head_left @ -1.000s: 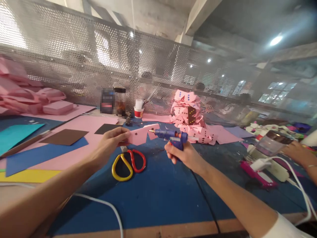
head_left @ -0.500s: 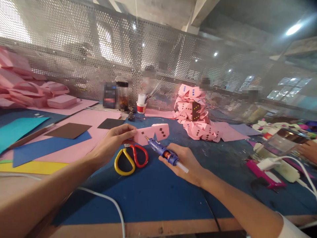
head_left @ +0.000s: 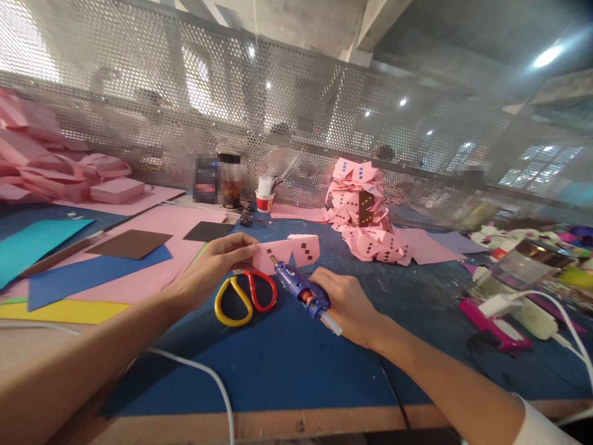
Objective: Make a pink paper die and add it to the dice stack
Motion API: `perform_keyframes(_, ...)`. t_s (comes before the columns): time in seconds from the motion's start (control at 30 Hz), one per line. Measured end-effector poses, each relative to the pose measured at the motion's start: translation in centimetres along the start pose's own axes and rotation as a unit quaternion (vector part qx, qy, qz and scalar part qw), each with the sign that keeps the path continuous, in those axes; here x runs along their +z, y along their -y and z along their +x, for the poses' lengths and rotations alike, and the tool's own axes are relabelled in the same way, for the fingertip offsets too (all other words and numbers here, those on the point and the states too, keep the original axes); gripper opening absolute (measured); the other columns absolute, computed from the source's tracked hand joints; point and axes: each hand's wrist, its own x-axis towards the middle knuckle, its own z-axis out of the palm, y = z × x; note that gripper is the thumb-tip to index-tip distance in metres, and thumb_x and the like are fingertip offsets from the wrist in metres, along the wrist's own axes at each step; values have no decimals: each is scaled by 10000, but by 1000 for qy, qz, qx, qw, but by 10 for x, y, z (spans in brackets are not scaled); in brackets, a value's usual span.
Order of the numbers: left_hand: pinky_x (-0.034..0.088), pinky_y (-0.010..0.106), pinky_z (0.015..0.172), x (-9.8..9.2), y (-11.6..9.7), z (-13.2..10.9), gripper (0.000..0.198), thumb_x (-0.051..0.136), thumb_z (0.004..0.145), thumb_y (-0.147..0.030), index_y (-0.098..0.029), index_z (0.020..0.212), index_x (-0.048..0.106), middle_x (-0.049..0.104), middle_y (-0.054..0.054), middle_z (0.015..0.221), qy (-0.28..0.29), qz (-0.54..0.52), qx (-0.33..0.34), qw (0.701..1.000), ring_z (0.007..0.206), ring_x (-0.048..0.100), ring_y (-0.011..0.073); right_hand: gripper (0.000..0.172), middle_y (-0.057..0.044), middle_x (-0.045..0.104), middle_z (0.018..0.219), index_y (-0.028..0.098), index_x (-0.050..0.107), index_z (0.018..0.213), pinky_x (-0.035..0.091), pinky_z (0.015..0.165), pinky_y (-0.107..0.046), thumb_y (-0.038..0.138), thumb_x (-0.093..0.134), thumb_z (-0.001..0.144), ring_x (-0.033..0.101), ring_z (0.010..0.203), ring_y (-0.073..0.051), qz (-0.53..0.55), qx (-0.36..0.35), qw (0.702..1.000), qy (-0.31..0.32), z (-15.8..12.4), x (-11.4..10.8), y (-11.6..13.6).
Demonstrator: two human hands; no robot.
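Nearest, a white cable [head_left: 204, 377] loops over the front edge of the table [head_left: 296, 364], which is covered in dark blue. The black cord [head_left: 393, 395] of the glue gun runs off the same edge under the right forearm.

The right hand [head_left: 347, 303] is wrapped tightly around a blue hot glue gun [head_left: 301, 290]. A clear glue stick pokes out of the gun's back end. Its nozzle points up and to the left and meets the lower edge of a pink paper piece [head_left: 290, 252] marked with small dark squares.

The left hand [head_left: 210, 269] pinches the left end of that piece between thumb and fingers. It holds the piece above the table, roughly level. Directly below the piece, scissors [head_left: 243, 296] with one yellow and one red handle lie flat on the table.

To the left, yellow, blue, pink, brown and teal sheets [head_left: 92, 272] overlap one another. To the right lies a white plug and lead [head_left: 509, 306].

Farther back stands a heap of pink dotted paper pieces [head_left: 361, 210]. To its left are a red-and-white paper cup [head_left: 265, 199] and a dark-lidded jar [head_left: 230, 179]. More folded pink paper [head_left: 111, 188] is piled at the far left. A perforated metal screen [head_left: 324, 111] closes off the back of the table.
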Motion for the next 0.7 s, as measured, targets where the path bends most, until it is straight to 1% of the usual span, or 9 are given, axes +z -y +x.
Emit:
perform_keyframes(0.1,521,307,757,1,0,-1,233,722,815,-414,-186,815,674,678,26,789,5,1,1,1000,737,637,176,85,-12,620,852,215,533,878,367,628,-259,140,554,844,562,703,-146,-10,-7,1000,3,0,1,-1)
perform_keyframes(0.27,525,322,741,1,0,0,250,737,789,-428,-185,806,682,693,36,790,-1,0,-3,1000,730,647,191,103,-12,631,866,217,532,872,368,634,-258,130,568,828,575,718,-146,-20,-2,1000,6,-1,2,-2)
perform_keyframes(0.53,513,314,767,0,0,1,247,718,821,-428,-185,822,672,688,25,798,6,7,3,1000,751,644,180,93,-10,620,844,216,514,852,352,614,-262,133,553,836,556,687,-144,-20,-5,1000,2,0,1,0)
perform_keyframes(0.7,517,318,746,1,-2,-1,264,739,789,-437,-181,818,680,686,27,785,-2,3,2,1000,732,643,188,92,-13,620,841,217,514,847,356,612,-261,140,563,840,557,683,-144,-13,-8,1000,5,0,-2,4)
